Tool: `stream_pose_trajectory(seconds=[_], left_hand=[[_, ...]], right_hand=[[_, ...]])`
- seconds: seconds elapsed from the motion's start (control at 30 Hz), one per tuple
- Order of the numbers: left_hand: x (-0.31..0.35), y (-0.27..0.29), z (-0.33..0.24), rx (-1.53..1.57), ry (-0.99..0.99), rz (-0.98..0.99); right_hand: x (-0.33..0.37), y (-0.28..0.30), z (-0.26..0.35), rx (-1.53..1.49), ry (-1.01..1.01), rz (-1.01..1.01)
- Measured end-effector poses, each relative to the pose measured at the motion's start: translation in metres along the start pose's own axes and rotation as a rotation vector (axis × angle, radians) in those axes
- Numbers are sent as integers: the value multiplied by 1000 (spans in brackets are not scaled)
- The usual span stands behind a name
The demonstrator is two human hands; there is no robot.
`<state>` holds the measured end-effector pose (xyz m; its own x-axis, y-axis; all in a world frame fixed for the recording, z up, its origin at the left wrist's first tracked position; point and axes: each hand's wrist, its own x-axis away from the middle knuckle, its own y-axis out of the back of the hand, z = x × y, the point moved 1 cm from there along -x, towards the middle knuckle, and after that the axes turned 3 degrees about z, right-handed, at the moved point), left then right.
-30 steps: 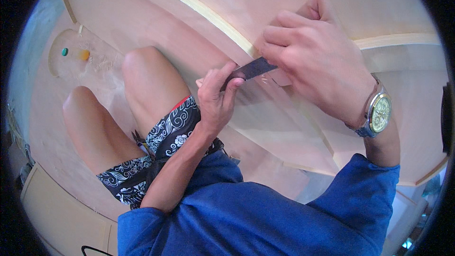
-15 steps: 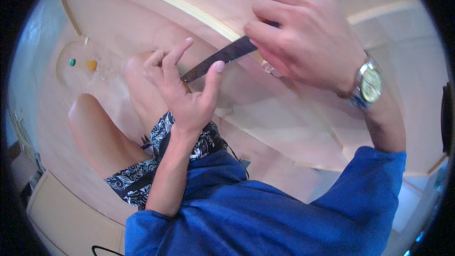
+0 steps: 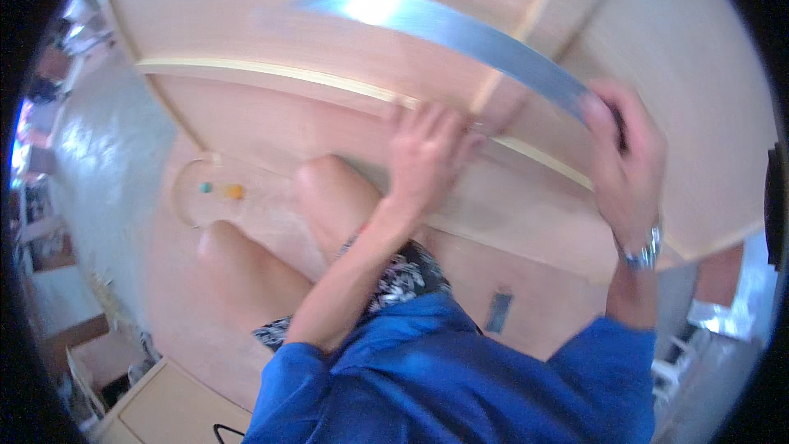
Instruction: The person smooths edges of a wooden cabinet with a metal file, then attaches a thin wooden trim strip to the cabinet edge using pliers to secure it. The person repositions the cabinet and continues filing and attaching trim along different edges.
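Observation:
My right hand (image 3: 629, 156), with a watch on the wrist, is closed around the dark handle of a handsaw (image 3: 468, 29). Its long, shiny metal blade points up and to the left, raised over the panel. Motion blur hides any teeth. My left hand (image 3: 423, 152) rests with fingers stretched out on a pale wooden strip (image 3: 279, 76) of the large light-brown panel (image 3: 246, 25), close to where a crosswise strip joins it. Nothing shows in the left hand, though its fingertips are blurred.
My bent knees lie at the left, by the panel. Beyond them are a green round piece (image 3: 205, 187) and an orange one (image 3: 235, 191). A small dark flat piece (image 3: 499, 312) lies right of my shorts. A tan board (image 3: 168, 407) stands lower left, with a black cord (image 3: 226, 432) nearby.
The saw blade has swung up and away from my left hand, and now points up-left over the panel. My left hand has moved right onto the wooden strip. The view has shifted too.

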<state>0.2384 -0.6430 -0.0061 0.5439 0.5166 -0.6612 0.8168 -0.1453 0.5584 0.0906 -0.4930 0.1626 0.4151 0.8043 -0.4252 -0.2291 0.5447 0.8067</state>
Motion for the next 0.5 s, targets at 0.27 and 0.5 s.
stream_pose_trajectory(seconds=[0.27, 0.5], left_hand=[[-10, -35, 21, -44, -267, 103], [-25, -39, 16, -273, -352, 259]], right_hand=[[162, -63, -48, -901, -748, -327], [176, -101, -10, -1508, -737, -373]])
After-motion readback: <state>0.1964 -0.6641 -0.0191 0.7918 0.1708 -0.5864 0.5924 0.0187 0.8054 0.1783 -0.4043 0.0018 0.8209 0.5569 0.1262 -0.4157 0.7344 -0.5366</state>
